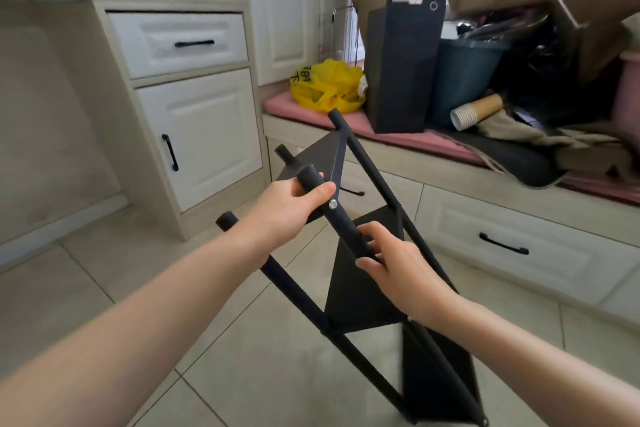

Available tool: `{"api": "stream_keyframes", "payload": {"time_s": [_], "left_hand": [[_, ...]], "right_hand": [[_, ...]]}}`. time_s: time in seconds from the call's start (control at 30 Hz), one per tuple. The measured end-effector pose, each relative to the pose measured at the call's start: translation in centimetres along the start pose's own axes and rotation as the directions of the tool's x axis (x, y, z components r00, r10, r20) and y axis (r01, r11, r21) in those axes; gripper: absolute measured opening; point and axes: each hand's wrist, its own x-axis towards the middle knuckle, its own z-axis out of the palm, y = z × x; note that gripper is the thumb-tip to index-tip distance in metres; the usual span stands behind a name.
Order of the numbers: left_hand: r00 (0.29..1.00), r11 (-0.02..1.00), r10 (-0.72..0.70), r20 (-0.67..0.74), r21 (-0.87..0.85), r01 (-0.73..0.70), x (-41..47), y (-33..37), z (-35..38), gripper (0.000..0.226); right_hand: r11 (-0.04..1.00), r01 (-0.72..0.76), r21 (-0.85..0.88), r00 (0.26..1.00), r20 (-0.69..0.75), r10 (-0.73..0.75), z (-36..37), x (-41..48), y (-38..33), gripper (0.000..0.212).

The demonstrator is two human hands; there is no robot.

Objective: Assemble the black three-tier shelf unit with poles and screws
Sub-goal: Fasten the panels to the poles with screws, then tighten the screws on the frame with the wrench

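Observation:
The black shelf unit (360, 291) leans tilted over the tiled floor, its poles running from upper left to lower right with three dark panels between them. My left hand (287, 208) grips the near pole (341, 222) close to its top end, thumb over it just above a silver screw (332, 204). My right hand (398, 260) holds the same pole lower down, fingers wrapped round it. Three other pole ends stick up: one at the far top (335, 114), one in the middle (282, 151), one at the left (227, 218).
A white cabinet (194, 135) with black handles stands to the left. A bench with a pink cushion (408, 142) at the back carries a yellow bag (329, 85), a black box (401, 69), a bin, paper cups (476, 111) and cardboard boxes. A drawer (502, 246) sits under the bench.

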Motion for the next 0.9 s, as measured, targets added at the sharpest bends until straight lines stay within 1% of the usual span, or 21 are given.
{"api": "stream_keyframes", "payload": {"time_s": [0.07,0.1,0.2,0.27,0.43,0.5,0.57,0.63,0.7,0.73,0.8,0.83,0.9], "left_hand": [[0.999,0.998,0.038,-0.005,0.045,-0.037,-0.4,1.7,0.4,0.018],[0.998,0.996,0.057,-0.009,0.068,-0.057,-0.7,2.5,0.7,0.014],[0.989,0.978,0.143,-0.026,0.155,-0.138,-1.7,4.6,2.1,0.017],[0.977,0.962,0.208,-0.054,0.192,-0.195,-2.6,6.0,3.3,0.018],[0.924,0.908,0.362,-0.122,0.27,-0.32,-4.7,8.1,6.5,0.023],[0.897,0.883,0.421,-0.137,0.29,-0.37,-5.5,8.4,7.4,0.025],[0.868,0.857,0.469,-0.162,0.319,-0.404,-6.5,8.6,8.1,0.019],[0.837,0.824,0.513,-0.19,0.382,-0.418,-7.4,8.6,8.7,0.02],[0.809,0.8,0.55,-0.207,0.41,-0.438,-8.1,8.4,9.0,0.016],[0.804,0.799,0.554,-0.214,0.408,-0.442,-8.4,8.3,9.1,0.015],[0.804,0.809,0.548,-0.23,0.391,-0.44,-9.0,7.7,9.2,0.021],[0.798,0.809,0.551,-0.244,0.392,-0.438,-9.2,7.4,9.2,0.024],[0.78,0.805,0.561,-0.276,0.401,-0.437,-9.5,6.7,9.1,0.024]], "right_hand": [[0.997,-0.001,0.071,1.0,-0.024,0.003,-0.9,-0.9,-0.2,0.034],[0.994,-0.01,0.109,0.999,-0.035,0.014,-1.3,-1.4,-0.2,0.033],[0.972,-0.051,0.231,0.995,-0.077,0.07,-2.3,-3.1,-0.3,0.032],[0.949,-0.051,0.311,0.989,-0.115,0.091,-2.8,-4.1,-0.2,0.029],[0.864,-0.051,0.5,0.979,-0.145,0.141,-4.0,-6.7,0.6,0.029],[0.83,-0.047,0.556,0.978,-0.142,0.15,-4.0,-7.6,0.8,0.03],[0.8,-0.048,0.598,0.978,-0.137,0.16,-3.8,-8.3,0.9,0.03],[0.79,-0.044,0.611,0.977,-0.138,0.162,-3.4,-8.8,1.0,0.029],[0.786,-0.042,0.617,0.979,-0.13,0.155,-3.2,-9.0,1.1,0.027],[0.786,-0.047,0.616,0.982,-0.115,0.148,-3.3,-9.0,1.2,0.026],[0.777,-0.079,0.625,0.989,-0.052,0.142,-3.5,-8.9,1.4,0.023],[0.752,-0.103,0.651,0.988,-0.019,0.152,-3.7,-8.8,1.5,0.022],[0.693,-0.145,0.706,0.983,0.022,0.183,-4.3,-8.4,1.9,0.019]]}}
